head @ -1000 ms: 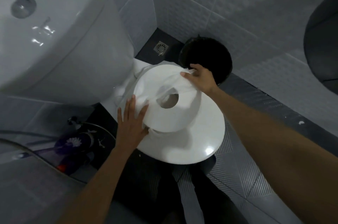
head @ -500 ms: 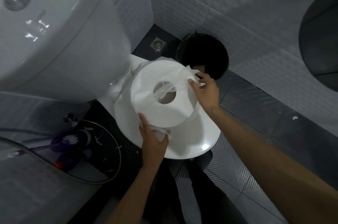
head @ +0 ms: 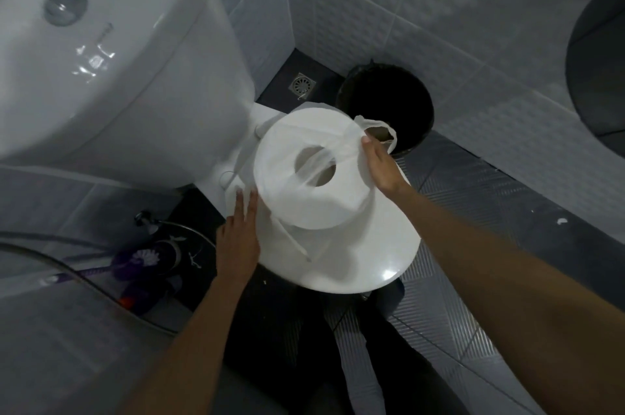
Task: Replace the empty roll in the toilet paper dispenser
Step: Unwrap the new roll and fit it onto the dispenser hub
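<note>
Large white paper roll (head: 314, 184) lies flat on closed toilet lid (head: 382, 245), core hole facing up. Right hand (head: 380, 166) on roll's far-right edge, pinching a loose wrapper strip (head: 375, 125) — strip trails toward black bin (head: 385, 103). Left hand (head: 238, 238) open, fingers spread, resting flat at the roll's near-left side against the lid rim. Cistern (head: 101, 52) upper left.

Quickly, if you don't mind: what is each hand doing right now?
Left hand: open, fingers flat against the side of the jumbo paper roll.
Right hand: resting on the roll's far edge by a loose paper tail; grip cannot be told.
</note>
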Motion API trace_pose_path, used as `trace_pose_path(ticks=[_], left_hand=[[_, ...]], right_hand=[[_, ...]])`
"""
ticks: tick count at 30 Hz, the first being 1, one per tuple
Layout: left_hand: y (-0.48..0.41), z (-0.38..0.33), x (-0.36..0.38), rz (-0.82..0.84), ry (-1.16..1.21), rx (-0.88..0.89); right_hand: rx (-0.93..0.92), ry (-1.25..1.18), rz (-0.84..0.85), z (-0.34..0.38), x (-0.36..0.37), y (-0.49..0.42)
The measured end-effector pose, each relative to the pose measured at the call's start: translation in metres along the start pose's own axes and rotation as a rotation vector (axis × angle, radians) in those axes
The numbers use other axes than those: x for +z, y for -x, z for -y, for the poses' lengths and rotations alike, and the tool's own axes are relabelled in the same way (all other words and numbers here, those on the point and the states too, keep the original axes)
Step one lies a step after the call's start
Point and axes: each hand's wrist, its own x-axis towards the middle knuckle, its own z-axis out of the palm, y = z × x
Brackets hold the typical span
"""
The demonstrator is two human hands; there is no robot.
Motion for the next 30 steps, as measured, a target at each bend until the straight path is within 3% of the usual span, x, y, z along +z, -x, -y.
trace_pose_path(ticks=[2, 4, 6, 8, 14, 22, 26, 30], left_hand=[[-0.007, -0.005, -0.013, -0.096, 0.192, -0.127], [-0.019, -0.019, -0.029, -0.225, 0.382, -0.267], [-0.031, -0.036, -0.043, -0.294, 0.467, -0.285], [-0.044, -0.052, -0.048, -0.28, 0.529, -0.258], [-0.093, -0.064, -0.047, 0.042, 0.596, -0.366], [-0.113, -0.061, -0.043, 0.167, 0.674, -0.343], [-0.117, -0.059, -0.048, 0.217, 0.772, -0.358], [-0.133, -0.059, -0.053, 0.434, 0.95, -0.542]], right_hand=[[-0.037, 0.019, -0.097, -0.001, 0.003, 0.005], [-0.059, 0.068, -0.31, -0.002, 0.01, 0.017], [-0.052, 0.109, -0.511, -0.004, 0.021, 0.035], [-0.029, 0.088, -0.576, -0.003, 0.035, 0.054], [0.121, 0.113, -0.519, 0.008, 0.072, 0.074], [0.413, 0.066, -0.474, 0.034, 0.075, 0.051], [0.412, 0.107, -0.454, 0.035, 0.063, 0.052], [0.362, 0.192, -0.414, 0.023, 0.041, 0.057]])
